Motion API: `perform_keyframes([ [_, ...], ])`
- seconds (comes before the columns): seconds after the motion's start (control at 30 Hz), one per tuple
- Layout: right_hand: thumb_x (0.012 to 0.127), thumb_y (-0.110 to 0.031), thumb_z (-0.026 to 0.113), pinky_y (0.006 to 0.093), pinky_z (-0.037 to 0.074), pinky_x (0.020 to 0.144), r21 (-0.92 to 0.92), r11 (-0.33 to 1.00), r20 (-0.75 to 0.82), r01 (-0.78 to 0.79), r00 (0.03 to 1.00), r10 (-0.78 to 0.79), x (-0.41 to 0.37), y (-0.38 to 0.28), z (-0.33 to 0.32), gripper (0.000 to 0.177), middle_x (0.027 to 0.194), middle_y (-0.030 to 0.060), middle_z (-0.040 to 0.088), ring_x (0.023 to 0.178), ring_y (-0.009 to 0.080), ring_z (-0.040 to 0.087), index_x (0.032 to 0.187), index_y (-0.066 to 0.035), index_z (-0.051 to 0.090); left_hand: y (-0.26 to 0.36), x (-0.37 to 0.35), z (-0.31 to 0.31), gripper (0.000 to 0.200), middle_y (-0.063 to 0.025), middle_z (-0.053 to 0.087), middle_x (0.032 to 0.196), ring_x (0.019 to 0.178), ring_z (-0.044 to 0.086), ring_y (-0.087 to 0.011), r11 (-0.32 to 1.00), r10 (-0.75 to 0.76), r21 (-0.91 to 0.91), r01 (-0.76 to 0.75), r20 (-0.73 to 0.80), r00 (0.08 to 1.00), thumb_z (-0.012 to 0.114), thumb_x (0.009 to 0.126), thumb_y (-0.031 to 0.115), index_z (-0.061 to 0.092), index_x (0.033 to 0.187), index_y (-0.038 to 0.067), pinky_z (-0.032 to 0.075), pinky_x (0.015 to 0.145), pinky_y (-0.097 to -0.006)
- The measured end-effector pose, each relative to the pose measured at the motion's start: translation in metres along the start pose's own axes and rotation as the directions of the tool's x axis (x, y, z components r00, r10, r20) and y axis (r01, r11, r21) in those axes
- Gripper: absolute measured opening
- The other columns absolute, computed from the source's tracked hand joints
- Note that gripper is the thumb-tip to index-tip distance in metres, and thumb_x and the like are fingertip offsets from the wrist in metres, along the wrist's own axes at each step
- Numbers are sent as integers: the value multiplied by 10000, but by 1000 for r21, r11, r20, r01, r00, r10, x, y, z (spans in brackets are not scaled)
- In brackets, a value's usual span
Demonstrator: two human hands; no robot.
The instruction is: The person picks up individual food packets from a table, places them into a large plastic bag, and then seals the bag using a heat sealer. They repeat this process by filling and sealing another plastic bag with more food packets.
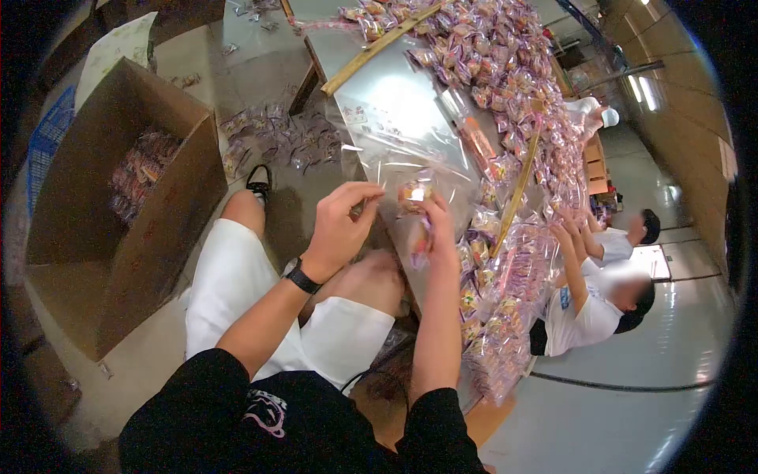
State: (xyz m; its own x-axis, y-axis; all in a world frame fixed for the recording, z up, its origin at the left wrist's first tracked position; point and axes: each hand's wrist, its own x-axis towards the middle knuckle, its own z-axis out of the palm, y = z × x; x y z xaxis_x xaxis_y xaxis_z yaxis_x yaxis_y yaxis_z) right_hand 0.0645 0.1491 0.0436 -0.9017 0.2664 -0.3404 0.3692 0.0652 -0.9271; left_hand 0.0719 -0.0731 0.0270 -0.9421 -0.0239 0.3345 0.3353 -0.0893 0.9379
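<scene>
My left hand (343, 223), with a dark watch on its wrist, pinches the edge of a clear plastic bag (387, 154) over the table's near edge. Just across from it, my right hand (437, 225) is closed on a small wrapped snack (414, 194) in shiny film. The snack overlaps the clear film in this view. Another wrapped snack (419, 237) shows below, beside my right fingers. Past my hands, a clear printed bag sheet (371, 114) lies flat on the metal tabletop.
Many wrapped snacks (505, 71) are heaped along the table, with wooden strips (519, 186) among them. A cardboard box (162, 229) holding packets stands at left, before a blue basket (49, 142). Packets (280, 130) lie on the floor. People (592, 304) work at the far side.
</scene>
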Motion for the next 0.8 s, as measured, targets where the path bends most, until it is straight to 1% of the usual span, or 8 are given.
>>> perform_keyframes([
  [0.13, 849, -173, 751, 338, 516, 911, 165, 984, 16, -71, 997, 69, 4, 14, -33, 463, 1239, 112, 670, 1035, 205, 665, 1257, -3, 613, 0, 2, 5, 193, -148, 714, 1067, 960, 695, -307, 998, 56, -5, -56, 29, 998, 672, 867, -5, 728, 1050, 23, 561, 760, -353],
  [0.2, 843, -109, 742, 329, 552, 744, -237, 909, -76, 343, 926, -370, 16, 48, -47, 533, 1131, 104, 686, 898, 201, 688, 1335, -22, 558, -1, 1, 6, 193, -131, 717, 1062, 948, 691, -297, 992, 110, 51, -113, 64, 992, 687, 858, 1, 734, 1042, 35, 561, 760, -348],
  [0.23, 836, -85, 744, 328, 556, 723, -463, 746, 53, 478, 855, -516, 4, 28, -35, 540, 1130, 117, 687, 868, 213, 695, 1337, -15, 556, 1, 1, 5, 192, -120, 719, 1058, 930, 692, -290, 985, 133, 98, -141, 86, 987, 697, 854, 5, 740, 1038, 42, 562, 749, -345],
  [0.3, 822, -36, 747, 325, 564, 681, -763, 190, 303, 618, 601, -740, -22, -15, -8, 556, 1128, 142, 689, 809, 238, 709, 1342, 0, 553, 5, 7, 1, 178, -99, 713, 1029, 904, 684, -284, 964, 148, 201, -172, 133, 980, 708, 856, 32, 745, 1027, 61, 551, 763, -358],
  [0.5, 837, -202, 739, 493, 522, 887, -834, 376, 321, 403, 910, -264, -23, -55, 23, 511, 1270, 237, 641, 1041, 454, 647, 1297, -60, 569, 20, 38, -1, 114, -63, 665, 918, 882, 640, -253, 656, 315, 618, -434, 298, 901, 683, 895, 165, 729, 989, 120, 451, 907, -455],
  [0.67, 884, -278, 737, 421, 517, 899, -715, 524, 466, 463, 874, -136, 31, -8, 23, 507, 1139, 218, 683, 1033, 332, 674, 1273, -15, 547, 19, 72, 2, 96, -68, 668, 933, 894, 650, -259, 585, 261, 649, -487, 418, 870, 671, 897, 171, 715, 957, 110, 440, 900, -451],
  [0.77, 880, -266, 738, 415, 505, 930, -784, 502, 418, 365, 909, -9, 20, -23, 18, 549, 1139, 213, 684, 1053, 325, 665, 1321, -28, 513, 20, 80, -4, 99, -78, 670, 941, 887, 653, -288, 602, 276, 678, -422, 320, 906, 673, 892, 151, 704, 962, 89, 476, 834, -424],
  [0.8, 879, -255, 738, 415, 503, 939, -822, 482, 376, 305, 925, 56, 7, -32, 17, 566, 1154, 213, 679, 1056, 322, 664, 1343, -35, 501, 20, 81, -4, 107, -114, 665, 951, 869, 647, -321, 712, 309, 598, -368, 205, 929, 690, 874, 118, 684, 965, 63, 500, 763, -403],
])
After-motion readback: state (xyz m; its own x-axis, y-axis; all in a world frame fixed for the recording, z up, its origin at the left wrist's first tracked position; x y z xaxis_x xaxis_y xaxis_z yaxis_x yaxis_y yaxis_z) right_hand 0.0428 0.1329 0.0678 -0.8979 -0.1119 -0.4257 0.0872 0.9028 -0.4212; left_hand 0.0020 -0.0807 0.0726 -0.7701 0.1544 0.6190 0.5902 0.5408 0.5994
